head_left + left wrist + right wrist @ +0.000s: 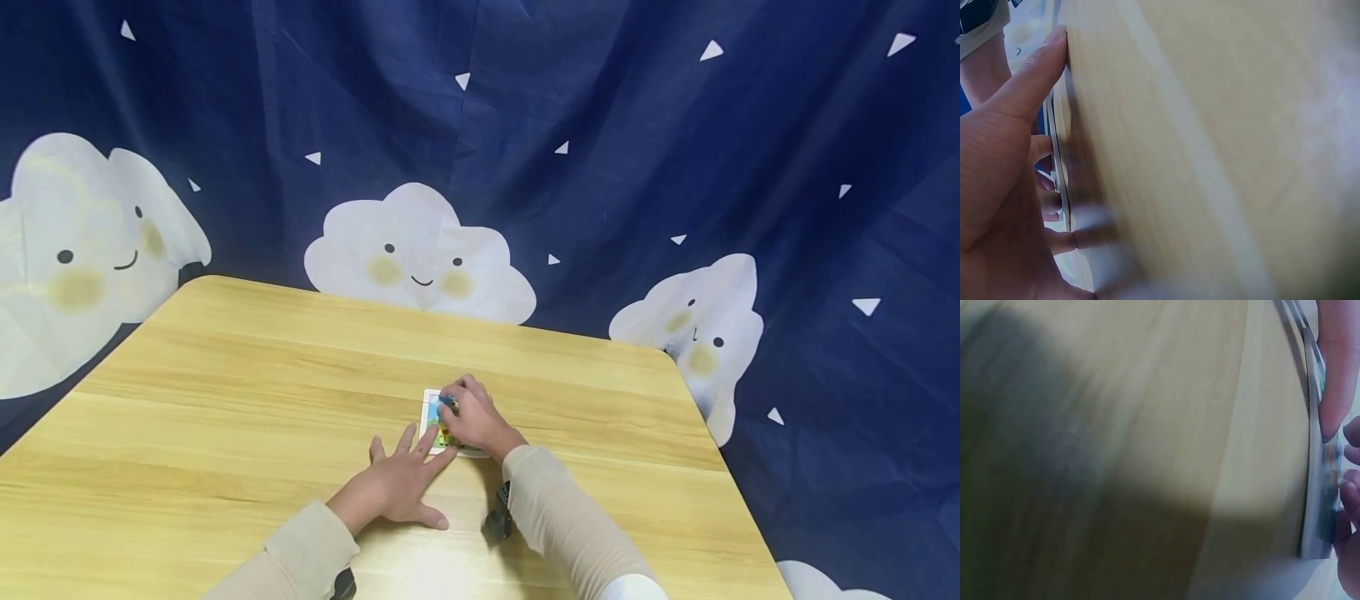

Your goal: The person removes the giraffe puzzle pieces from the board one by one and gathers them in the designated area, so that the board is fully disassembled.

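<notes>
A small flat picture puzzle with a white border [425,414] lies on the wooden table, its printed picture blue, green and yellow. My left hand [397,483] is spread flat at its near left side, fingertips touching the lower part of the puzzle. Over its upper right part, my right hand [476,417] bends its fingers and pinches a small blue puzzle piece [448,401], mostly covered by the fingers. In the right wrist view the puzzle board [1314,487] appears edge-on, with fingers on its top. The left wrist view shows the left thumb [1038,69] stretched out along the table.
The light wooden table [225,375] extends around both hands. Behind it hangs a dark blue curtain [585,75] with white smiling clouds and triangles. Dark wrist cameras [498,521] sit under the beige sleeves [562,517].
</notes>
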{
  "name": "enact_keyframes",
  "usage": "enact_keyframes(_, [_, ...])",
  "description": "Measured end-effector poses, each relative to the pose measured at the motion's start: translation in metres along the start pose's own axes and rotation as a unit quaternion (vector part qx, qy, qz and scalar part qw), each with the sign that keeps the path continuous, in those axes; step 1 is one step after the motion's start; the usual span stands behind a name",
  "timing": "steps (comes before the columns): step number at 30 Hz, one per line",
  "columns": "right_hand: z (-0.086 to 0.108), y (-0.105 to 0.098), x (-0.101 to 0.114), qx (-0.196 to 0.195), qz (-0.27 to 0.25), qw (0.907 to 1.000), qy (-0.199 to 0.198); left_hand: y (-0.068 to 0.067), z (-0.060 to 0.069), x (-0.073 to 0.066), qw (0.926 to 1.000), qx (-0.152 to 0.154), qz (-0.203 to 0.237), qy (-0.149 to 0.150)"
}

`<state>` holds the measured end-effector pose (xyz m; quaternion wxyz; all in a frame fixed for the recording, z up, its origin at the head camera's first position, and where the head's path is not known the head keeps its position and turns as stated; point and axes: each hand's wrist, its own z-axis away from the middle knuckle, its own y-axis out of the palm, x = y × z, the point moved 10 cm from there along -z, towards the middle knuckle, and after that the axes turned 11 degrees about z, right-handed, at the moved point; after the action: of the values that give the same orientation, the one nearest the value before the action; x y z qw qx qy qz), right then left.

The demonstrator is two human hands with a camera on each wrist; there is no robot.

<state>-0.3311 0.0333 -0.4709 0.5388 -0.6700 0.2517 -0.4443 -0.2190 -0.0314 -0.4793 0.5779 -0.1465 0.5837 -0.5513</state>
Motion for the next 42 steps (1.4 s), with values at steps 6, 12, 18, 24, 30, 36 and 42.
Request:
enact_keyframes(6, [-0.0037,0.0008,-0.0024,0.027,-0.03,0.9991,0.016,0.0001,-0.0008,0.0005,1.0,-0.001,-0.004,-0.002])
enact_keyframes(12, [-0.0068,0.0017,-0.006,0.033,-0.05,0.9977,0.032,0.0002,-0.0016,0.0008,1.0,0.0,-0.008,-0.005])
enact_keyframes(18, [-0.0083,-0.0011,-0.0059,0.022,-0.059,0.9976,0.029,-0.0009,-0.0017,0.0012,0.9999,0.001,-0.012,-0.007])
enact_keyframes(24, [-0.0093,-0.0004,-0.008,0.021,-0.065,0.997,0.038,-0.0004,-0.0017,0.0014,0.9999,0.0,-0.012,-0.005])
enact_keyframes(30, [-0.0084,-0.0018,-0.0072,0.014,-0.065,0.9972,0.035,0.0001,-0.0019,0.001,1.0,-0.001,-0.009,-0.003])
enact_keyframes(36, [-0.0079,-0.0023,-0.0063,0.008,-0.068,0.9972,0.032,0.0002,-0.0016,0.0003,1.0,-0.002,-0.001,0.0])
enact_keyframes(42, [-0.0071,-0.0037,-0.0007,0.008,-0.074,0.9969,0.025,0.0015,-0.0019,0.0022,1.0,-0.004,-0.002,-0.003])
